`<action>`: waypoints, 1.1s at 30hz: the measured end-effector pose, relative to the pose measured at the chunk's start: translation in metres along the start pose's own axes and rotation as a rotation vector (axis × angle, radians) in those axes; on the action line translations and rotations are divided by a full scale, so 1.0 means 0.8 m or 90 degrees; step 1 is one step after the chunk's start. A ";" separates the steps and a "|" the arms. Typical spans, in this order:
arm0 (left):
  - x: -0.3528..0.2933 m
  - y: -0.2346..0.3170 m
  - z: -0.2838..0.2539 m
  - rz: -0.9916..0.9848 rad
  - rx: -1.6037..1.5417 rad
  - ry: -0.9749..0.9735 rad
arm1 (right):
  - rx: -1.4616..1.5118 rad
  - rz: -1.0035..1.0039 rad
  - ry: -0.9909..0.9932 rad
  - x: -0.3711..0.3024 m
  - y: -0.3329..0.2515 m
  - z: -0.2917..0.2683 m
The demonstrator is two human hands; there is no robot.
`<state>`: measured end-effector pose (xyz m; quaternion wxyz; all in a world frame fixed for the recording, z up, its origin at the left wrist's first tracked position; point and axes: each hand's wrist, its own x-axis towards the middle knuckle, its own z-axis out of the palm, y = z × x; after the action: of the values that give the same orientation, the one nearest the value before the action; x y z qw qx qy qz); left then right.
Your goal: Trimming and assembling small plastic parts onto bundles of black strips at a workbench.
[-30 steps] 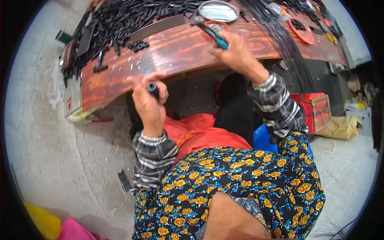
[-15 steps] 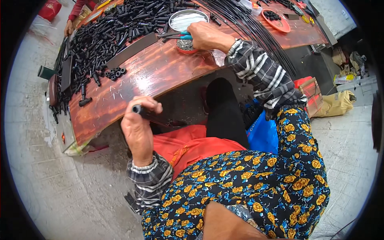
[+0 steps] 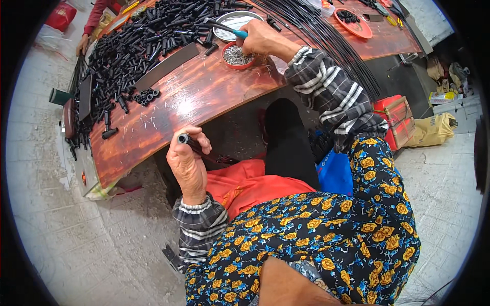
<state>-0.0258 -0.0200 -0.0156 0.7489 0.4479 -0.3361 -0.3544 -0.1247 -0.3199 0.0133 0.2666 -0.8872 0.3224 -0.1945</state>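
Note:
In my left hand a short black tube is gripped, its round open end facing up beside the table's near edge. My right hand, farther off over the table, is closed around pliers with teal handles; their dark jaws point left, toward the black pile. Below that hand is a small red bowl of tiny silvery metal pieces. Partly behind the hand and pliers stands a round metal-rimmed dish with thin pale strips in it.
Black tubular parts are heaped across the wooden table, with a flat dark bar along the heap. Long black rods lie to the right, beside an orange-red plate. At far left, another person's hand touches the table's edge.
My right hand has lifted and turned the pliers, swinging the jaws up over the dish. My left hand has shifted slightly right with the black tube. The other person's hand has moved a little down.

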 end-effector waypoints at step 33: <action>0.003 0.007 0.044 0.037 0.045 -0.022 | 0.953 -0.018 -0.087 -0.184 -0.129 0.045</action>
<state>-0.0523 -0.0351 0.0033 0.7364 0.4582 -0.3744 -0.3281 -0.1634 -0.1411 0.0212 0.8156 -0.4830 0.0753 -0.3096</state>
